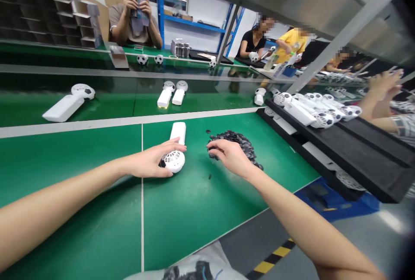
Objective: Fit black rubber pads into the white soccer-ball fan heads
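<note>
A white handheld device with a ball-shaped grille head (174, 161) lies on the green table (194, 210), its handle pointing away from me. My left hand (154, 159) is wrapped round the left side of that head, thumb and fingers on either side of it. Just right of it, a heap of small black pieces (241, 141) is spread on the table. My right hand (228, 154) is at the heap's left edge with thumb and fingertips pinched together; what they hold, if anything, is too small to name. Two loose black pieces lie near the heap.
Black trays (363, 150) with several white devices stand at the right. Beyond the table edge, a dark green belt (123, 98) carries more devices (66, 106). Stacked boxes (42, 7) are at the back left. A metal post slants down at the right. People work across and at the right.
</note>
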`<control>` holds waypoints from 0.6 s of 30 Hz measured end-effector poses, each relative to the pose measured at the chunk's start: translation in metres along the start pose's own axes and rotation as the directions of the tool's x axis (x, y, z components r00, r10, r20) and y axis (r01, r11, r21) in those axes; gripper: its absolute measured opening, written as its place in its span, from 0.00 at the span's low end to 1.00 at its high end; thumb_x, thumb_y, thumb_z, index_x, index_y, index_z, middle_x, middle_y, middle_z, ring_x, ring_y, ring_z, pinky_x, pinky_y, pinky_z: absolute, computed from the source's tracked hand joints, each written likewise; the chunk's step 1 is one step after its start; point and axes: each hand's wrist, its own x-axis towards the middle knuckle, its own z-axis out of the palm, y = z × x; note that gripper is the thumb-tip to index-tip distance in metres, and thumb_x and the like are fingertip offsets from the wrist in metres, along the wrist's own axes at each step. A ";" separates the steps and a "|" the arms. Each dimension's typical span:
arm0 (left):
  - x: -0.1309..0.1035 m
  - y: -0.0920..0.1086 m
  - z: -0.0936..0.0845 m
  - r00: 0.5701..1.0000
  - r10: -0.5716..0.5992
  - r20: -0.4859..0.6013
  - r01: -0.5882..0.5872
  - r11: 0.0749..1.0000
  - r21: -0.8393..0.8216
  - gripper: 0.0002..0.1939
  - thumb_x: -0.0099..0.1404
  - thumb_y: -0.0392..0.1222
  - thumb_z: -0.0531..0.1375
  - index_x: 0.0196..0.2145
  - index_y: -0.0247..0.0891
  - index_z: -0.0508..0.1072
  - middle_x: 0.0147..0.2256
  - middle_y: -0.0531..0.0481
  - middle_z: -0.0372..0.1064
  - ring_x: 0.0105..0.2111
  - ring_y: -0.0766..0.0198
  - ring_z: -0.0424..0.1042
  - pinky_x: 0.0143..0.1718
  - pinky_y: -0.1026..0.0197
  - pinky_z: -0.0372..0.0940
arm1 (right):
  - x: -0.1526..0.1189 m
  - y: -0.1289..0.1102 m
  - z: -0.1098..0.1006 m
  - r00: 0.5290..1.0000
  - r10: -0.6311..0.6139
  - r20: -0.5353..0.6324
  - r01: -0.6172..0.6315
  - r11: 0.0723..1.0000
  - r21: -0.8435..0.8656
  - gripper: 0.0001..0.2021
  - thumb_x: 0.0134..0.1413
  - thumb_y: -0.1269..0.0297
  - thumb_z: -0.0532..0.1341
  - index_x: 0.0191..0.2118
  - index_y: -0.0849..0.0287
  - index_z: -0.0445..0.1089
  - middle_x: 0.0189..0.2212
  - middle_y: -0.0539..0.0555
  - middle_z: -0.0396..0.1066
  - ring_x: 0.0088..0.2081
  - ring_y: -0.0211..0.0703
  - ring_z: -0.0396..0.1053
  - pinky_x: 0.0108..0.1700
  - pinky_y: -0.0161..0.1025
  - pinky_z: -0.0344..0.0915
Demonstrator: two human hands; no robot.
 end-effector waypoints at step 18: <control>0.007 0.009 0.010 0.995 0.048 -0.093 -0.049 0.999 -0.003 0.31 0.51 0.33 0.57 0.54 0.39 0.58 0.61 0.44 0.48 0.63 0.53 0.35 0.60 0.47 0.44 | -0.004 -0.055 0.014 0.996 -0.078 0.042 0.055 0.917 0.394 0.04 0.59 0.67 0.53 0.39 0.56 0.64 0.37 0.53 0.72 0.40 0.41 0.70 0.42 0.40 0.65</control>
